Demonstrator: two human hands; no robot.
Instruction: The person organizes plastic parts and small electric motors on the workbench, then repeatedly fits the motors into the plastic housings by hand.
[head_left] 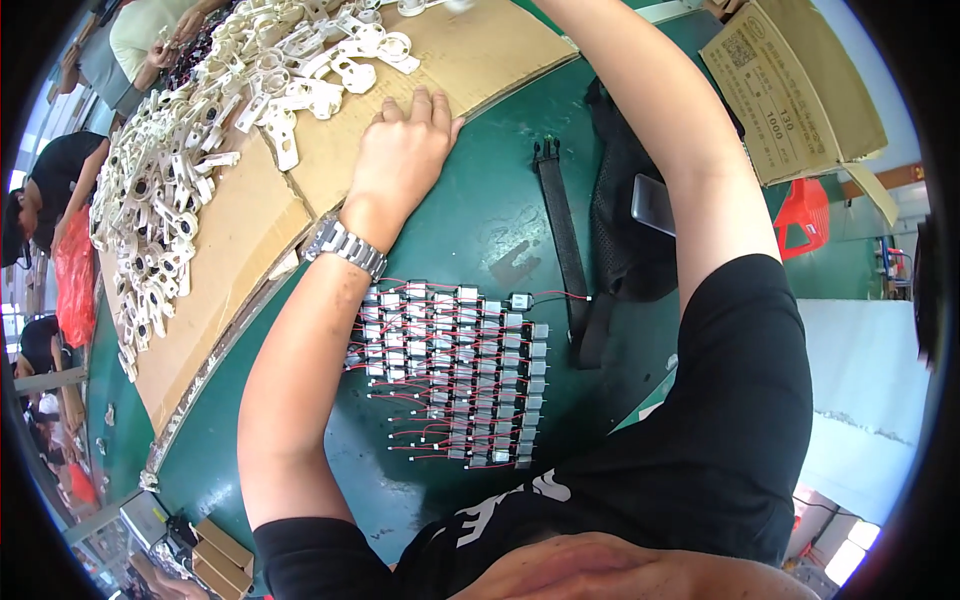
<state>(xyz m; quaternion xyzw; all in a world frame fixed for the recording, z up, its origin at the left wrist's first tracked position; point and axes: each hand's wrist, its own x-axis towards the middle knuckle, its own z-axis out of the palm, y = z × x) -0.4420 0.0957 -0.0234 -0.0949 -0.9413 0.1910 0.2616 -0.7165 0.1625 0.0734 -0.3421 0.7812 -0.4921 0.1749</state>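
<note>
My left hand [405, 150] lies palm down on a brown cardboard sheet [240, 215], its fingers stretched forward and slightly bent, holding nothing. A steel-banded watch is on that wrist. Just beyond the fingers spreads a heap of off-white plastic parts [170, 170], many with a ring at one end. My right arm [690, 130] reaches forward past the top edge, so its hand is out of sight. Below my left wrist, small silvery motors [485, 350] with thin red wires stand in close rows on the green table [520, 220]. One motor [521, 301] sits slightly apart at the upper right.
A black bag [630, 230] with a buckled strap [560, 210] lies right of the motors, a phone [654, 205] on it. An opened cardboard box [790, 100] stands at upper right, near a red plastic stool [803, 220]. Other people work along the left side, near a red bag [75, 280].
</note>
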